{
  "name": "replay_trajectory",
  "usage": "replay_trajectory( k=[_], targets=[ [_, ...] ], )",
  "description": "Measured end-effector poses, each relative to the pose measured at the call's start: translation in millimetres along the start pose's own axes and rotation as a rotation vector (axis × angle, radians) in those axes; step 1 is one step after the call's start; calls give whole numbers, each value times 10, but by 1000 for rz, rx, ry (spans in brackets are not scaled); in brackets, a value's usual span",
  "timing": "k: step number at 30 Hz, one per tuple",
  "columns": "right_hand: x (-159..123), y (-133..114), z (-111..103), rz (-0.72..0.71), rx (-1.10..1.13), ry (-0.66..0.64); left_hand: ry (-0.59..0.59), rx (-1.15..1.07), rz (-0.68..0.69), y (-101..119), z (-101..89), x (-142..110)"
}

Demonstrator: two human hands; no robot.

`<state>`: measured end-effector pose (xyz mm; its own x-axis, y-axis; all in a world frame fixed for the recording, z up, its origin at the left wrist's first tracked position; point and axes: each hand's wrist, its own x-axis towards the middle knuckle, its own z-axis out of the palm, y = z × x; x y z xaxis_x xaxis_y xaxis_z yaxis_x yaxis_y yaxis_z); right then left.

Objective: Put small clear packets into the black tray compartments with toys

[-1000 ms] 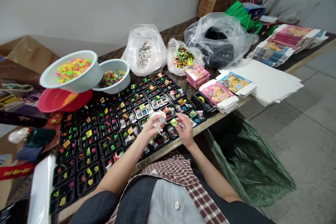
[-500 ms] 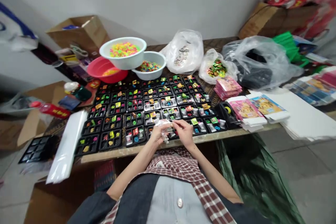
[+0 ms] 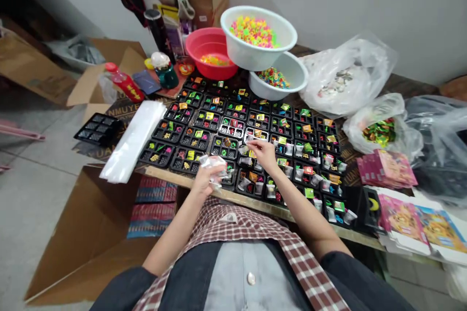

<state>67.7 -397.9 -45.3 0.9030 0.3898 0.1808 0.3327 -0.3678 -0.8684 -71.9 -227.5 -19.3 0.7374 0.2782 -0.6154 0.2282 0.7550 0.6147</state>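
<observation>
My left hand (image 3: 206, 179) is closed round a bunch of small clear plastic packets (image 3: 214, 164) near the table's front edge. My right hand (image 3: 263, 151) reaches further over the black compartment trays (image 3: 204, 136), its fingers pinched on one small clear packet (image 3: 251, 139) above a tray in the middle rows. The trays hold small neon-coloured pieces; those on the right side also hold clear packets.
A white bowl (image 3: 258, 39) of neon pieces sits on a second white bowl (image 3: 280, 77) and a red basin (image 3: 207, 53). Plastic bags (image 3: 346, 75) and pink printed boxes (image 3: 387, 167) lie right. A stack of clear sleeves (image 3: 133, 140) and an open carton (image 3: 87, 233) are left.
The view has swung to the left. My right hand has left the bunch in my left hand and moved out over the trays with one packet.
</observation>
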Motion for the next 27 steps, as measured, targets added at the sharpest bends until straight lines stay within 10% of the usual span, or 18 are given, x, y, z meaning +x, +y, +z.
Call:
replay_trajectory(
  k=[6,14,27],
  targets=[
    [336,121,357,-113,-255,-340,93,-25,120,236,-221,115],
    [419,218,317,-188,-284,-510,95,3,89,158,-153,213],
    [418,-487,519,-137,125,-622,79,158,189,111,92,272]
  ],
)
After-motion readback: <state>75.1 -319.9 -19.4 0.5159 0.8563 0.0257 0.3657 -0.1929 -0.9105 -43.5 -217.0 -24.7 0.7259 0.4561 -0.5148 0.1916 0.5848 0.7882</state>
